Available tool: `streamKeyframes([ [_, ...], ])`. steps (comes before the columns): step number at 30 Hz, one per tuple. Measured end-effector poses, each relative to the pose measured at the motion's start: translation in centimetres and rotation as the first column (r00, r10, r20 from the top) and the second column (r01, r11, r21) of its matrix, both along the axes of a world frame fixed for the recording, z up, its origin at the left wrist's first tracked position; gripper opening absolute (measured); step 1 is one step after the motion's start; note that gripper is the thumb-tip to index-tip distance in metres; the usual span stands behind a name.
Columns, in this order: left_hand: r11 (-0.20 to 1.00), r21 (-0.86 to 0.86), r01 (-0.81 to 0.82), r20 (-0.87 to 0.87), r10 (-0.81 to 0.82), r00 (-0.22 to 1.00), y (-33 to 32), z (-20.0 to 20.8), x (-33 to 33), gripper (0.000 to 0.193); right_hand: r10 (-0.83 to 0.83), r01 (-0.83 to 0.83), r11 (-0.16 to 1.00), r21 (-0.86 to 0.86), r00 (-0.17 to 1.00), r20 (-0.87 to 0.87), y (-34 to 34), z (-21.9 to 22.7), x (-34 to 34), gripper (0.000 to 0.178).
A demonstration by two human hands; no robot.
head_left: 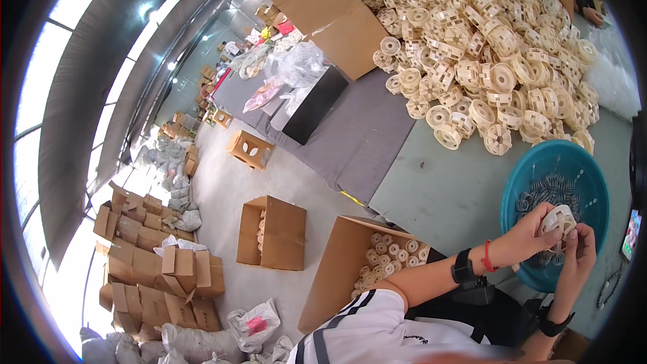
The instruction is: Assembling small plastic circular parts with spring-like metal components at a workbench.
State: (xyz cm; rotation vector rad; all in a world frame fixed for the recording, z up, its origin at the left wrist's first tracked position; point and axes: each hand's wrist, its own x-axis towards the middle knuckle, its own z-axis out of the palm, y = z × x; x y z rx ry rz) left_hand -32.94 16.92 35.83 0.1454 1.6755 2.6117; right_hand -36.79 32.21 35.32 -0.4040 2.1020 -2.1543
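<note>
A cream plastic round part [559,218] with openings in its side is held above the blue basin by both my hands. My left hand [531,236] grips it from the left, fingers closed round its edge. On the other side my right hand [579,253] pinches it between thumb and fingers. Beneath them, the blue basin [602,195] contains many small metal springs [549,192]. Whether a spring sits in the held part is hidden by my fingers.
A big heap of similar cream parts [499,67] covers the far table beside a cardboard sheet [323,13]. Left of my arm, an open carton [330,276] contains more parts. A phone [631,234] lies at the right edge. Another person's hand [593,16] shows at far right.
</note>
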Motion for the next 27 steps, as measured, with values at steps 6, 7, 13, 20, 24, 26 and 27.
streamKeyframes([
  [6,0.999,-0.023,-0.045,-0.049,0.044,0.998,0.0,-0.7,-0.8,0.038,0.025,-0.022,0.999,-0.050,0.997,0.075,-0.1,0.4,-0.3,0.013],
  [7,0.999,-0.021,-0.044,-0.049,0.043,0.998,0.1,-0.9,-0.9,0.038,0.024,-0.021,0.999,-0.048,0.997,0.074,-0.2,0.6,-0.3,0.013],
  [13,0.988,-0.128,-0.087,-0.018,0.086,0.996,-0.9,-0.5,-1.3,0.037,-0.040,0.042,0.999,0.020,0.995,-0.096,-1.5,0.4,1.2,0.010],
  [20,0.975,-0.203,0.095,0.143,-0.067,0.988,-0.9,0.2,-1.1,0.045,-0.078,0.079,0.997,0.024,0.996,-0.052,-0.8,-0.3,0.8,0.011],
  [24,0.957,-0.194,0.217,0.207,-0.176,0.962,-1.3,2.6,-0.4,0.064,0.038,0.006,0.980,0.201,0.975,-0.217,-0.4,1.0,0.0,0.009],
  [26,0.934,-0.207,0.290,0.215,-0.246,0.945,-1.4,2.4,-0.4,0.066,0.116,-0.057,0.962,0.266,0.970,-0.212,-0.3,1.3,-0.4,0.009],
  [27,0.907,-0.221,0.359,0.223,-0.311,0.924,-1.5,2.3,-0.4,0.069,0.115,-0.050,0.948,0.314,0.975,-0.191,-0.4,1.4,-0.5,0.009],
])
